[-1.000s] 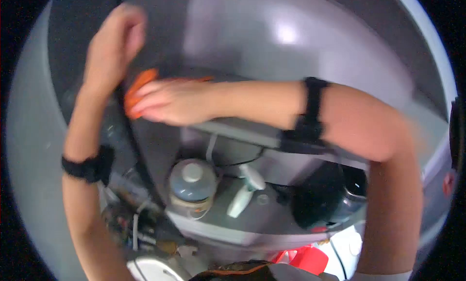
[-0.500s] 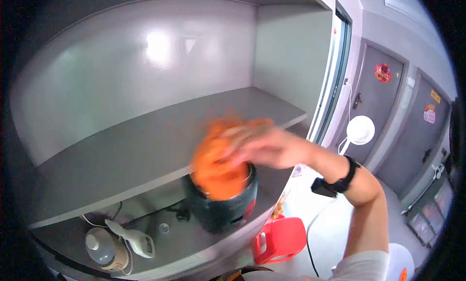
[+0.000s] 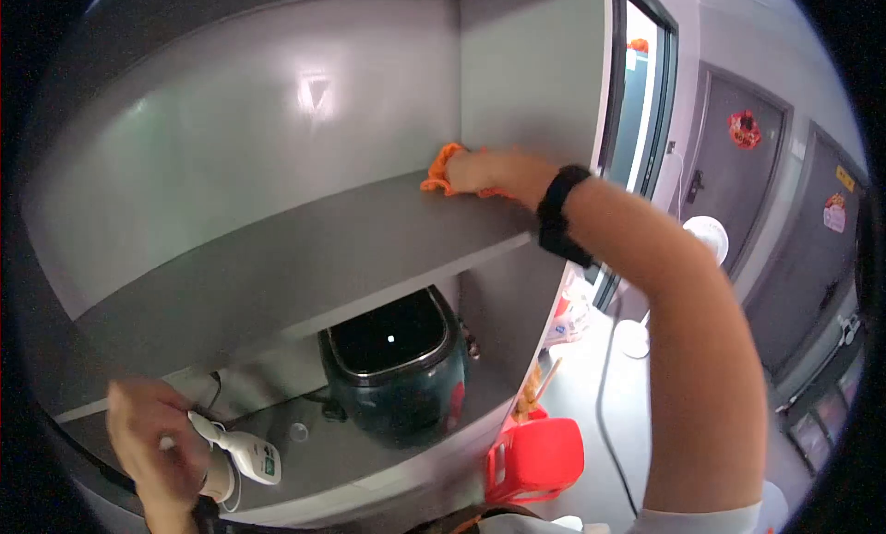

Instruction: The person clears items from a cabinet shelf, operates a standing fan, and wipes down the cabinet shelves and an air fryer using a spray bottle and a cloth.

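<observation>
At my far left, the left hand (image 3: 152, 442) hangs blurred before a round vessel on the lower shelf (image 3: 318, 474); I cannot tell whether its fingers are closed or hold anything. Just beside it a white spray bottle (image 3: 254, 456) lies tilted. Right of that, a dark green appliance (image 3: 401, 400) stands below the front edge of the upper shelf (image 3: 305, 257).

On that upper shelf, near the back right corner, sits the orange cloth (image 3: 441, 172), bunched about the right hand (image 3: 475, 174). Its fingers look clamped on the cloth, though I cannot see the tips. I judge it light, limp and hard to damage; I would grip a thick fold mid-bunch, since a loose corner would trail.

Leftward the board gives me a long run; rightward the side panel (image 3: 535, 86) limits me. The black wrist strap (image 3: 563, 216) overlaps the panel's front edge in my view, so I would mind knocks there.
</observation>
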The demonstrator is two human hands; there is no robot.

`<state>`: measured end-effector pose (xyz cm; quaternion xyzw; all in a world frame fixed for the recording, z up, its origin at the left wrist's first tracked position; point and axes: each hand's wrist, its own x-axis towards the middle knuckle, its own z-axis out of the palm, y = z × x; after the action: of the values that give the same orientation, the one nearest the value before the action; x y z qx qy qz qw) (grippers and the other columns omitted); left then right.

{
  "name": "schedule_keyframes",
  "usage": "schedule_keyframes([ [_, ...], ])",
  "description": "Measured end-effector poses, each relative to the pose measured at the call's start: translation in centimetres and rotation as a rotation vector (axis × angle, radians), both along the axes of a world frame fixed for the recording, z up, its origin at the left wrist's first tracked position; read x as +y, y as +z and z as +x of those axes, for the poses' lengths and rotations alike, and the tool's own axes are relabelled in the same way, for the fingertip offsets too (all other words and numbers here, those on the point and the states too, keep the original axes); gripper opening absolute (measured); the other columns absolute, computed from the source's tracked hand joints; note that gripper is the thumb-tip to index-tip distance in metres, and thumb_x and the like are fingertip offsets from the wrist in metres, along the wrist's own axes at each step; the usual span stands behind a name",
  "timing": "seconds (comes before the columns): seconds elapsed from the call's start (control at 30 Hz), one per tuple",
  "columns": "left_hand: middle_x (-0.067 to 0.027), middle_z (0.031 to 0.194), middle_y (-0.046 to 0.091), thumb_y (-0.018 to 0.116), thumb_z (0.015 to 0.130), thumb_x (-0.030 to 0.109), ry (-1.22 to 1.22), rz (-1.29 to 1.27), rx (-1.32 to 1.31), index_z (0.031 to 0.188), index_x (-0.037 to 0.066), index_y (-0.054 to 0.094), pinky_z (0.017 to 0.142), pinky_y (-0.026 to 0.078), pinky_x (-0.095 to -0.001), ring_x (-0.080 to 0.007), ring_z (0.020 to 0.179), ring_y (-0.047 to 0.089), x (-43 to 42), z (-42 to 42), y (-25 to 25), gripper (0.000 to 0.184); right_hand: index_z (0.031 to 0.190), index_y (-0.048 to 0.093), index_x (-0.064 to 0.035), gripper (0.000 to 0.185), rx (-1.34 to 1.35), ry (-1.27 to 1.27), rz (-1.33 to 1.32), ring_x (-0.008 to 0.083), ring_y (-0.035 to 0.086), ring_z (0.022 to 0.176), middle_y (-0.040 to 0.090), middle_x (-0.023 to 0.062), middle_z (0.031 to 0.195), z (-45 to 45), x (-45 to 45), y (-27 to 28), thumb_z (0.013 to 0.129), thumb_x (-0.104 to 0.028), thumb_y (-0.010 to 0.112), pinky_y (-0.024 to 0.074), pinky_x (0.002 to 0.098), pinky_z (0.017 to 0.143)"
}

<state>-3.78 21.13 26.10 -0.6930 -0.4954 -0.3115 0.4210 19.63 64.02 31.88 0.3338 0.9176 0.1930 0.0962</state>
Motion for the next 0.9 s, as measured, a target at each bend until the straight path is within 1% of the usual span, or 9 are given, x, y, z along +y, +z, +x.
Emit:
schedule_keyframes([
  [0.2, -0.0087, 0.074, 0.052, 0.061, 0.059, 0.0, -0.003, -0.083, 0.066, 0.081, 0.007, 0.049, 0.059, 0.038, -0.0366, -0.025, 0.063, 0.05, -0.8, 1.2, -0.1, 0.026, 0.13, 0.044, -0.0039, 0.067, -0.146, -0.058, 0.769, 0.0251, 0.054, 0.098, 0.057, 0.0108, 0.111, 2.2, 0.0, 2.8, 0.079, -0.042, 0.065, 0.0381, 0.0432, 0.093],
  [0.23, -0.0099, 0.076, 0.053, 0.061, 0.061, 0.001, 0.042, -0.076, 0.079, 0.083, 0.005, 0.048, 0.059, 0.038, -0.0381, -0.0266, 0.064, 0.05, -0.9, 0.6, -0.4, 0.026, 0.112, 0.054, 0.0002, 0.036, -0.019, -0.019, 1.073, 0.0259, 0.057, 0.092, 0.06, 0.0131, 0.096, 2.8, 2.4, 4.6, 0.079, -0.014, 0.058, 0.0436, 0.0415, 0.087],
  [0.3, -0.0106, 0.077, 0.053, 0.06, 0.063, 0.0, 0.092, -0.09, 0.073, 0.084, 0.004, 0.048, 0.06, 0.038, -0.0385, -0.0274, 0.065, 0.05, -1.2, -1.2, -0.8, 0.024, 0.098, 0.054, -0.002, 0.023, 0.498, 0.168, 1.123, 0.0243, 0.057, 0.078, 0.059, 0.0123, 0.087, 4.9, 1.9, 10.4, 0.077, -0.009, 0.056, 0.0472, 0.0404, 0.072],
  [0.33, -0.0113, 0.077, 0.053, 0.059, 0.065, 0.0, 0.143, -0.084, 0.077, 0.085, 0.003, 0.048, 0.06, 0.038, -0.039, -0.0281, 0.065, 0.05, -1.4, -1.8, -1.0, 0.023, 0.108, 0.056, -0.0007, 0.031, 0.148, 0.057, 1.273, 0.0251, 0.06, 0.078, 0.061, 0.0137, 0.092, 6.7, -1.8, 13.2, 0.078, -0.008, 0.055, 0.0487, 0.0404, 0.076],
  [0.47, -0.0124, 0.076, 0.05, 0.055, 0.076, 0.001, 0.116, -0.048, -0.042, 0.085, 0.001, 0.046, 0.063, 0.038, -0.0353, -0.0263, 0.067, 0.048, -2.4, -3.7, -2.9, 0.013, 0.091, 0.065, -0.002, 0.032, 0.013, -0.237, 0.989, 0.0253, 0.043, 0.119, 0.058, 0.0083, 0.112, 9.0, -12.3, 12.0, 0.085, -0.033, 0.058, 0.0276, 0.0441, 0.104],
  [0.53, -0.0109, 0.076, 0.051, 0.054, 0.088, 0.014, 0.052, -0.119, -0.135, 0.088, 0.003, 0.046, 0.064, 0.039, -0.0342, -0.0228, 0.069, 0.049, -3.5, -4.2, -4.8, 0.014, 0.092, 0.068, -0.0056, 0.033, 0.019, -0.012, 1.13, 0.0264, 0.041, 0.122, 0.059, 0.0108, 0.112, 10.0, -10.1, 5.0, 0.084, -0.036, 0.057, 0.0169, 0.0413, 0.112],
  [0.67, -0.0084, 0.08, 0.055, 0.053, 0.091, 0.016, -0.022, -0.252, -0.34, 0.091, 0.005, 0.048, 0.066, 0.042, -0.0313, -0.0186, 0.073, 0.052, -6.1, -4.2, -11.1, 0.012, 0.112, 0.064, -0.0119, 0.033, 0.129, 0.134, 0.57, 0.0277, 0.034, 0.128, 0.054, 0.012, 0.124, 11.8, -9.3, -2.7, 0.088, -0.034, 0.056, 0.0098, 0.0483, 0.114],
  [0.73, -0.0089, 0.082, 0.056, 0.055, 0.089, 0.014, -0.05, -0.283, -0.571, 0.09, 0.004, 0.049, 0.068, 0.043, -0.0308, -0.0181, 0.074, 0.053, -7.3, -3.6, -14.8, 0.012, 0.119, 0.057, -0.0092, 0.038, 0.355, 0.276, 0.824, 0.0243, 0.052, 0.117, 0.06, 0.0087, 0.117, 14.6, -7.3, -5.3, 0.081, -0.009, 0.058, 0.044, 0.0347, 0.096],
  [0.9, -0.01, 0.086, 0.059, 0.06, 0.083, 0.007, 0.007, -0.529, -0.938, 0.088, 0.002, 0.053, 0.066, 0.047, -0.0291, -0.0174, 0.072, 0.056, -8.6, -0.7, -21.9, 0.01, 0.118, 0.058, -0.0102, 0.028, 0.866, 0.001, 0.72, 0.0224, 0.058, 0.11, 0.056, 0.0072, 0.126, 18.4, -9.0, -13.5, 0.092, -0.008, 0.049, 0.0479, 0.0347, 0.093],
])
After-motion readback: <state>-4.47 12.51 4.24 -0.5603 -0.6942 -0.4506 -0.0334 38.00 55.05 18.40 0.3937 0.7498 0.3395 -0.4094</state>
